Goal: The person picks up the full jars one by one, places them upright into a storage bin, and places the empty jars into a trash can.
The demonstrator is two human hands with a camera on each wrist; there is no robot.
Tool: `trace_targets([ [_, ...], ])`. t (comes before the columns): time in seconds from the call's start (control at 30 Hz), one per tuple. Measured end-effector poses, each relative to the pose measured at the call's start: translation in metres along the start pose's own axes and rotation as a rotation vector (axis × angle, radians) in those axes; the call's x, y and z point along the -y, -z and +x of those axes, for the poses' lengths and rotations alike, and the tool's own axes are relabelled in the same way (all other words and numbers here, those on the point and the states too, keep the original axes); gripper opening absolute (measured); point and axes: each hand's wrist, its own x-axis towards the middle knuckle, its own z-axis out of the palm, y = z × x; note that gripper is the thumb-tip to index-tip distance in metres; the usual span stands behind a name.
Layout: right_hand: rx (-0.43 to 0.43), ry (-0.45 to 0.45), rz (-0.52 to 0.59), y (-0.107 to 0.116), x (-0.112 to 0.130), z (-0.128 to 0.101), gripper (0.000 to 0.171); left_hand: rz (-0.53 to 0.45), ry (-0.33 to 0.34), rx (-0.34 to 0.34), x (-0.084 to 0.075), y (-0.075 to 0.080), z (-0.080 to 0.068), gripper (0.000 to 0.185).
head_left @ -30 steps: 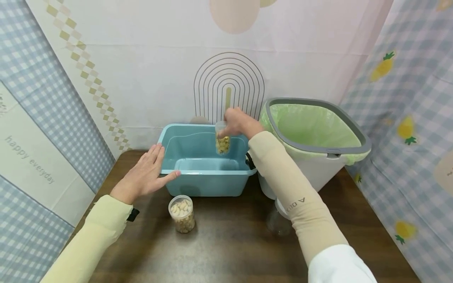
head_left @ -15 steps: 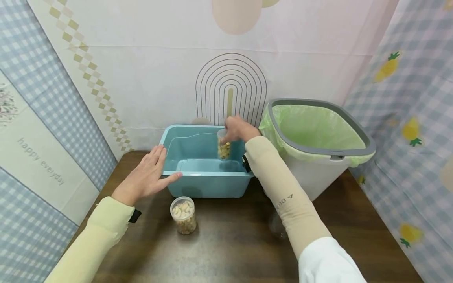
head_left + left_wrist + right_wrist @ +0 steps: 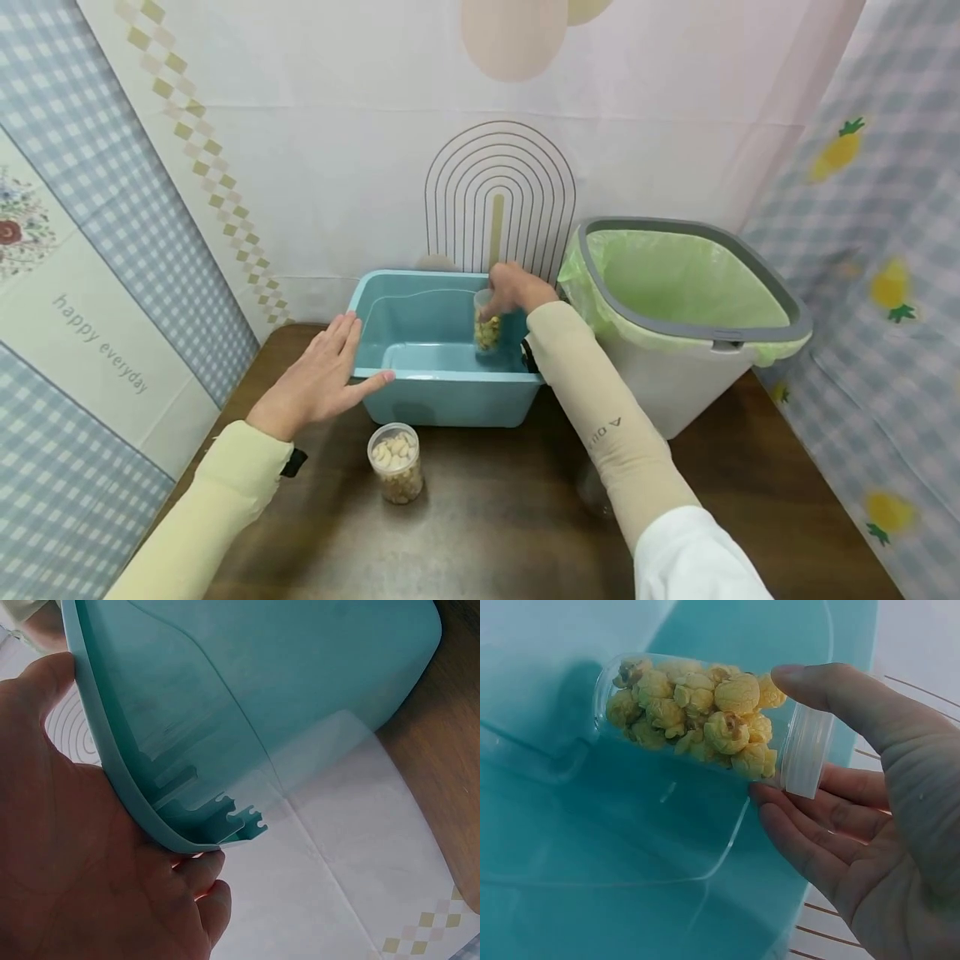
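A person's right hand (image 3: 517, 287) pinches a small clear jar of popcorn (image 3: 705, 724) near its white-lidded top, thumb on one side and fingers (image 3: 810, 825) loosely curved on the other. The jar hangs inside a light blue plastic tub (image 3: 390, 321), near the tub's back right corner, with its base low over the tub floor; whether it touches the floor cannot be told. In the right wrist view the jar is packed with yellow popcorn kernels and the tub's blue wall and floor fill the space behind it.

Across the tub from that grip, the left hand (image 3: 322, 383) lies flat and open against the tub's left outer rim, fingers straight and thumb stretched along the front edge. The left wrist view shows the palm (image 3: 82, 877) pressed to the underside of the rim (image 3: 135, 795), holding nothing.

On the near side of the tub, just in front of its left front corner and below the left hand, a second clear jar of pale nuts (image 3: 395, 462) stands upright on the dark wooden table (image 3: 487, 517). Beyond the right forearm, just beside the tub's right wall, stands a white bin (image 3: 690, 375) with a grey rim and a green liner. Patterned cloth backdrops (image 3: 300, 150) close in the table on three sides.
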Motion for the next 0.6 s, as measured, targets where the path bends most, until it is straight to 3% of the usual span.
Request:
trace_targets([
  [0.6, -0.015, 0.076, -0.070, -0.029, -0.008, 0.010, 0.035, 0.010, -0.005, -0.010, 0.002, -0.001, 0.001, 0.105],
])
